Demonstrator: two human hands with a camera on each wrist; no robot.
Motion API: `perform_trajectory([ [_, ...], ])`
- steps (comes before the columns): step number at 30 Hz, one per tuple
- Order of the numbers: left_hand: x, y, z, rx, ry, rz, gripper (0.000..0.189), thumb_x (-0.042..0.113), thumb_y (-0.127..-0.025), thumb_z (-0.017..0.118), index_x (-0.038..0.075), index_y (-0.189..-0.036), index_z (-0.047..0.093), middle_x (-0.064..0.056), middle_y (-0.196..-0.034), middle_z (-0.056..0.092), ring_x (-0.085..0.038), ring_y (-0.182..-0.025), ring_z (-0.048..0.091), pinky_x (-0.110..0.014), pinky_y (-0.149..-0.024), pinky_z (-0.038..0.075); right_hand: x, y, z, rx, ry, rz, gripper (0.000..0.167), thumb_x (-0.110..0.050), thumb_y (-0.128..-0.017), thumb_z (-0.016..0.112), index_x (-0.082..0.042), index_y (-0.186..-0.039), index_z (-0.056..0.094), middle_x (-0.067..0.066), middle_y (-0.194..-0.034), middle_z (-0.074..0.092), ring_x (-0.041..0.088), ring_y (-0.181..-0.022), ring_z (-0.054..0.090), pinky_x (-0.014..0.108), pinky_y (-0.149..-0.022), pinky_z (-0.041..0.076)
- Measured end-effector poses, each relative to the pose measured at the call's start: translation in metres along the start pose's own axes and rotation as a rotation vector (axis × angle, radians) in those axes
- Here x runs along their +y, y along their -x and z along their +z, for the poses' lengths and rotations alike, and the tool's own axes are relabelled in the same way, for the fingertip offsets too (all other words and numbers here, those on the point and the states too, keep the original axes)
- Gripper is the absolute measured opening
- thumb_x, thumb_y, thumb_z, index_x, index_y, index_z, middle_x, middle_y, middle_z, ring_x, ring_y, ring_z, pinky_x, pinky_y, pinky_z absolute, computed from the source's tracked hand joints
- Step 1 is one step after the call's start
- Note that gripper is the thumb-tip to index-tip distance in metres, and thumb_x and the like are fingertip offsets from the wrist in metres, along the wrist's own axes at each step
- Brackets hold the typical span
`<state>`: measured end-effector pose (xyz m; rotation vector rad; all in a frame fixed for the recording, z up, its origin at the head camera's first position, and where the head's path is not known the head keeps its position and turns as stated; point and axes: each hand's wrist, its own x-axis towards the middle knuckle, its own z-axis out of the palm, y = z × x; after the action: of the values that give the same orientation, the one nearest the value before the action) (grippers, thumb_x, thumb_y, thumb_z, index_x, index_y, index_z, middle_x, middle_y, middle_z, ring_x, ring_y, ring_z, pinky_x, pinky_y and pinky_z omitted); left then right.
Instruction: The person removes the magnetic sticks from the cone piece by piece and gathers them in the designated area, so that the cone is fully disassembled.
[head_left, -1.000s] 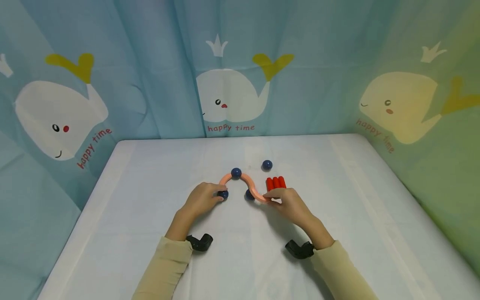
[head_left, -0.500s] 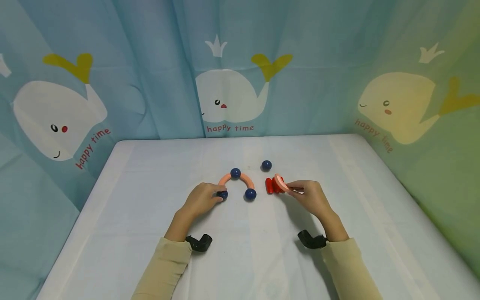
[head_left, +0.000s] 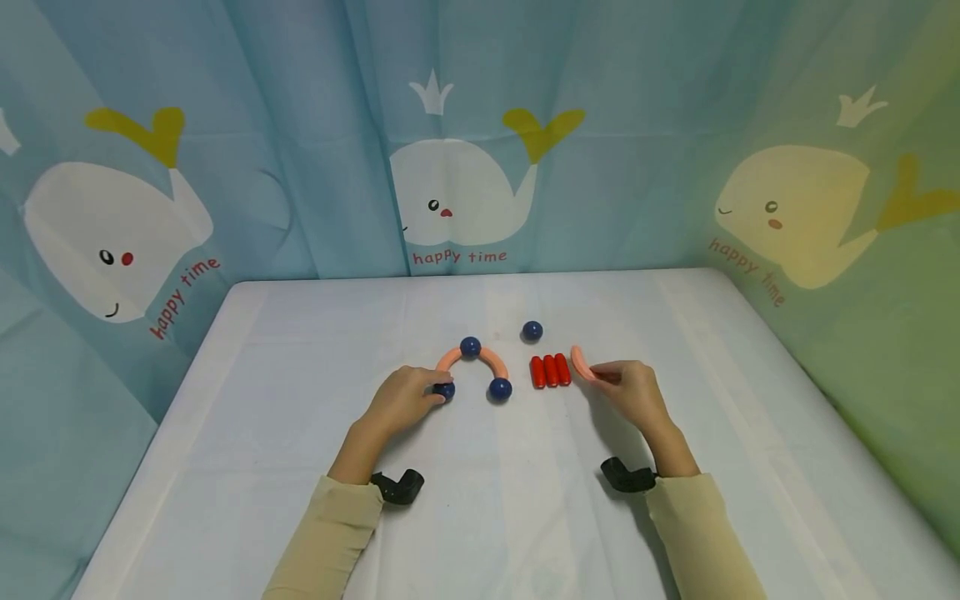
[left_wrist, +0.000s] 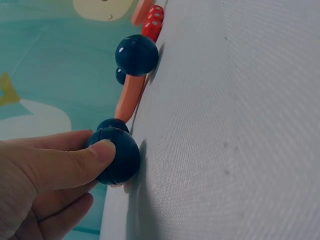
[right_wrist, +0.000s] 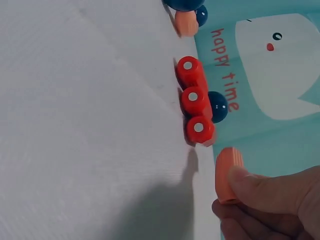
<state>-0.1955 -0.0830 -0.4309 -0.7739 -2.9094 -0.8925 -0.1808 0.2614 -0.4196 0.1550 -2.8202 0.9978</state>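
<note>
An arch of two curved orange rods [head_left: 494,361] and several dark blue balls stands on the white table. My left hand [head_left: 408,398] pinches the ball at the arch's left end, seen close as a blue ball [left_wrist: 120,156] under the thumb in the left wrist view. At the arch's right end sits another blue ball [head_left: 500,389], and one more ball [head_left: 470,347] joins the rods at the top. Right of the arch, my right hand [head_left: 634,393] holds a loose curved orange rod [head_left: 581,364] between thumb and fingers, beside the red rods.
Three short red rods [head_left: 551,371] lie side by side right of the arch, with pale round ends facing the right wrist camera. A loose blue ball [head_left: 532,331] lies behind them. A whale-print curtain [head_left: 322,167] hangs behind the table [head_left: 300,375].
My right hand has drawn the curved orange rod away from the arch's right-end ball, carrying it right, past the red rods. The left hand keeps its hold on the left ball.
</note>
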Motion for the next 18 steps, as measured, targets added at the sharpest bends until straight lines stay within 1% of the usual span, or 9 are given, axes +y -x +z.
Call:
perform_trajectory([
  [4,0.0,0.0,0.0,0.002,0.002,0.013,0.034,0.01,-0.079,0.072,0.008,-0.113,0.067,-0.005,-0.109,0.065,-0.024,-0.103,0.059,-0.039,-0.086,0.046,0.002,0.0,0.001,-0.008,0.001,0.054,0.02,-0.005,-0.082,0.067,0.007,-0.099,0.068,0.02,-0.094,0.067,0.03,-0.085,0.062,0.039,-0.068,0.051],
  [8,0.0,0.0,0.0,0.001,-0.001,0.009,0.035,0.01,-0.079,0.072,0.008,-0.113,0.067,-0.005,-0.11,0.065,-0.024,-0.103,0.059,-0.038,-0.087,0.046,0.004,0.0,0.003,-0.002,0.022,0.095,0.021,-0.008,-0.082,0.068,0.007,-0.098,0.069,0.019,-0.092,0.067,0.029,-0.083,0.062,0.037,-0.066,0.051],
  [18,0.0,-0.001,0.001,-0.002,-0.006,-0.013,0.035,0.01,-0.078,0.072,0.009,-0.113,0.067,-0.004,-0.111,0.064,-0.023,-0.105,0.058,-0.038,-0.088,0.045,0.001,-0.007,0.013,-0.015,0.036,0.127,0.023,-0.01,-0.083,0.068,0.008,-0.097,0.068,0.019,-0.091,0.067,0.029,-0.083,0.061,0.04,-0.07,0.05],
])
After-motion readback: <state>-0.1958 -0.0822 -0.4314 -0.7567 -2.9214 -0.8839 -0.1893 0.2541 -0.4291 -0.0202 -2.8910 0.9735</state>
